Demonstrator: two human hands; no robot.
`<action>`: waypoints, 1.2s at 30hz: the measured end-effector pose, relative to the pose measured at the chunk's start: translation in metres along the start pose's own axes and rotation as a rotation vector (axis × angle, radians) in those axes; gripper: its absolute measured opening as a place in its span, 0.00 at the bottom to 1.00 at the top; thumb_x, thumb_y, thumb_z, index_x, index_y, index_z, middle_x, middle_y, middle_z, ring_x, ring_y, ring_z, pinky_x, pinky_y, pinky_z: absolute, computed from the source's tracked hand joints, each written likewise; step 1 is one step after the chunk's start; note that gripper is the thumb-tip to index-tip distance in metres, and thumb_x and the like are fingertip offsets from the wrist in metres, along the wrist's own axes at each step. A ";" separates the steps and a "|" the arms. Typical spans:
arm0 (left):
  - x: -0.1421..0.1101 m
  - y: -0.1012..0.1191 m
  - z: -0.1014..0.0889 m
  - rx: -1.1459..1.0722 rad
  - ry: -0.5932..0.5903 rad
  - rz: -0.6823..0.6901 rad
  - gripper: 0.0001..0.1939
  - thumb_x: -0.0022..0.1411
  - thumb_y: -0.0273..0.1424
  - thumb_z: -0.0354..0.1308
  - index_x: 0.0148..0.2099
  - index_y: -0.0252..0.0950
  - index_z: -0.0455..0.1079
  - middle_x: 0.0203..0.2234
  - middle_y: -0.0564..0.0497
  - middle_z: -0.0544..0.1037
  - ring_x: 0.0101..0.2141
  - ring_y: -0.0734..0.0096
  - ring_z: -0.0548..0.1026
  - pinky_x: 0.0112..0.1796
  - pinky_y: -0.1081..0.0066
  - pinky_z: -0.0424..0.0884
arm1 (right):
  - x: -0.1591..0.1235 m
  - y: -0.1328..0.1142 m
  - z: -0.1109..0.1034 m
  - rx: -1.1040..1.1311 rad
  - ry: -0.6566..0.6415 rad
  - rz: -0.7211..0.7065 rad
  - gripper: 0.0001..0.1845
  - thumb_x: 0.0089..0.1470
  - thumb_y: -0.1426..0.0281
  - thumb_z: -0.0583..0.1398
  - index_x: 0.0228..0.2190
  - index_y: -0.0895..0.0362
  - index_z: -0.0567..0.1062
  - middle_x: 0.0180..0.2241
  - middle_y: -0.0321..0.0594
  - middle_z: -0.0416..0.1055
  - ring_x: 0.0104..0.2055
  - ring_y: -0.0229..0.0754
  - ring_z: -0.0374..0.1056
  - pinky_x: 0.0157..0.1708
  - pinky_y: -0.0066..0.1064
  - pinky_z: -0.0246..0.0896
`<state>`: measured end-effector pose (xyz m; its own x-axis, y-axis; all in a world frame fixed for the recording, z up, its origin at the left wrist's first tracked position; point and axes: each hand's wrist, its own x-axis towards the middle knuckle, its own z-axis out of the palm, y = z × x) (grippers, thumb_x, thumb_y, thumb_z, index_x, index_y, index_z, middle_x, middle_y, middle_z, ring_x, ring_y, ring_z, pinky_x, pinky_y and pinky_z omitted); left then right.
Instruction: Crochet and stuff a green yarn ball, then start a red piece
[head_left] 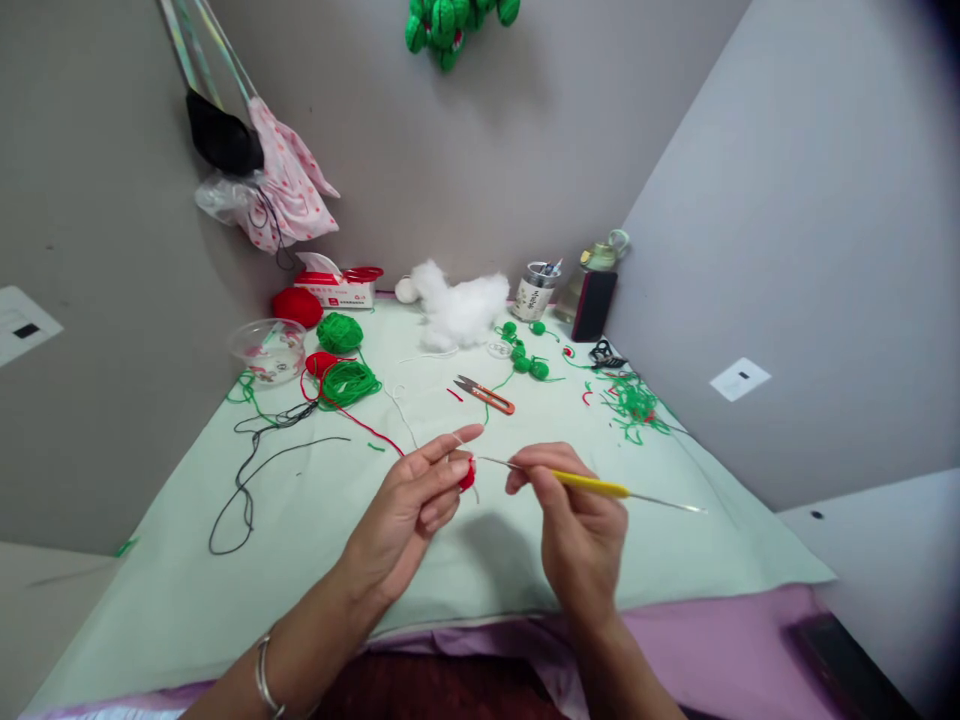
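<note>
Between the thumb and fingers of my left hand (412, 490) is a small red crochet piece (467, 474), mostly covered by the fingers. White yarn runs over the raised index finger, and a short pale tail hangs below the piece. My right hand (577, 520) grips a crochet hook (592, 484) by its yellow handle, pen-like. The hook's thin metal tip reaches left to the upper edge of the red piece; whether it is inside a stitch I cannot tell. Just beyond the hands lie orange-handled thread snips (486, 395).
Green yarn (349, 386), a red ball (297, 307) and a clear bowl (268, 350) stand at left, near black cord (244, 490). White stuffing (461, 305), a pen tin (534, 293) and a phone (595, 307) are at the back. Green scraps (637, 405) lie right.
</note>
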<state>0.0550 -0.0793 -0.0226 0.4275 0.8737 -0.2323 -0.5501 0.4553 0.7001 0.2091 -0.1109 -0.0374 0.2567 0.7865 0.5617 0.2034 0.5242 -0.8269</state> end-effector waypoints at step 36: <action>-0.018 -0.002 -0.007 0.270 -0.008 0.160 0.18 0.62 0.31 0.69 0.55 0.41 0.79 0.33 0.56 0.75 0.30 0.81 0.75 0.38 0.76 0.73 | -0.004 -0.005 0.000 0.450 -0.115 0.262 0.12 0.70 0.67 0.58 0.36 0.54 0.80 0.35 0.39 0.78 0.30 0.35 0.73 0.31 0.29 0.69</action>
<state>0.0436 -0.0945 -0.0246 0.3571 0.9287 -0.1000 -0.4012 0.2492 0.8815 0.2068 -0.1164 -0.0351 0.1341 0.9272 0.3497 -0.2853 0.3740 -0.8824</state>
